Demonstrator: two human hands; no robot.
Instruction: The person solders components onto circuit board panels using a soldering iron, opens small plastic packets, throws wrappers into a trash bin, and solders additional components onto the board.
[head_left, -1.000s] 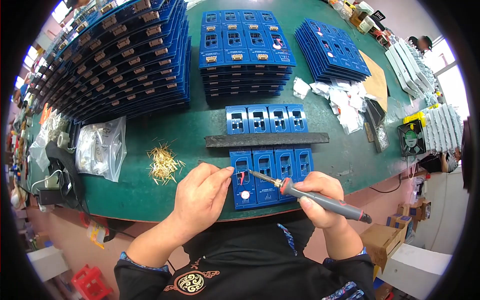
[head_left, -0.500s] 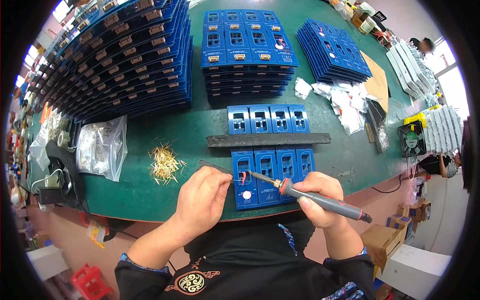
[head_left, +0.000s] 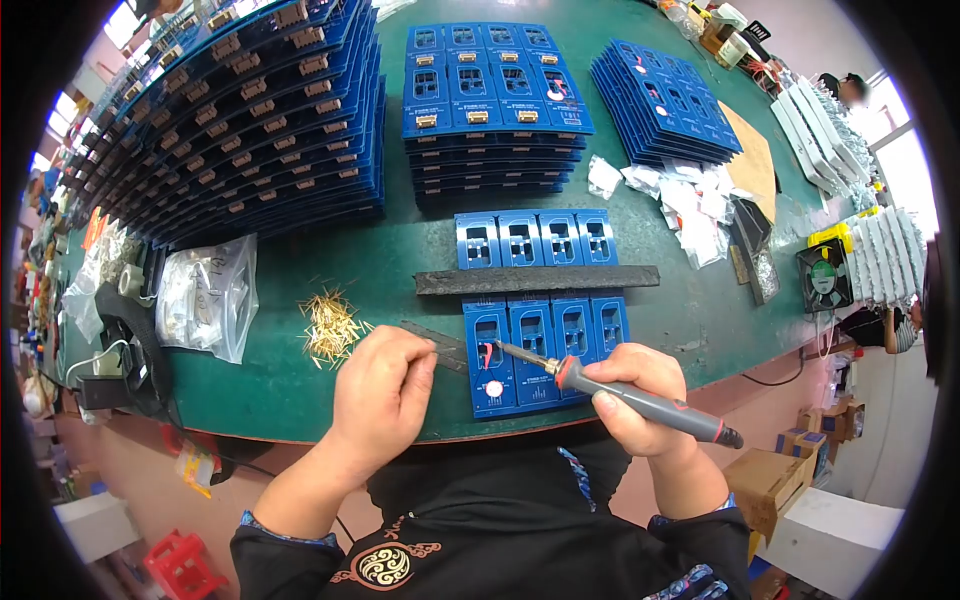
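Observation:
My right hand [head_left: 640,390] grips the grey handle of a soldering iron [head_left: 690,420]. The iron's tip points left and meets the blue circuit board panel [head_left: 540,375] near its left cutout, beside a small red piece [head_left: 489,352]. Left of the panel, my left hand [head_left: 385,390] is closed, thumb against curled fingers; whatever it pinches is too small to make out. A dark bar [head_left: 537,280] lies across the panel. Below the red piece there is a round pale sticker [head_left: 494,389]. A pile of thin gold-coloured pins [head_left: 333,326] lies just beyond my left hand.
Tall stacks of blue boards stand at the back left [head_left: 250,110], centre [head_left: 495,100] and right [head_left: 668,100]. A clear bag [head_left: 205,300] lies at left. Small white packets [head_left: 695,215] and a black fan [head_left: 823,277] are at right.
My left hand has drawn back to the left, away from the panel, toward the gold-coloured pins. My right hand and the soldering iron have stayed almost still.

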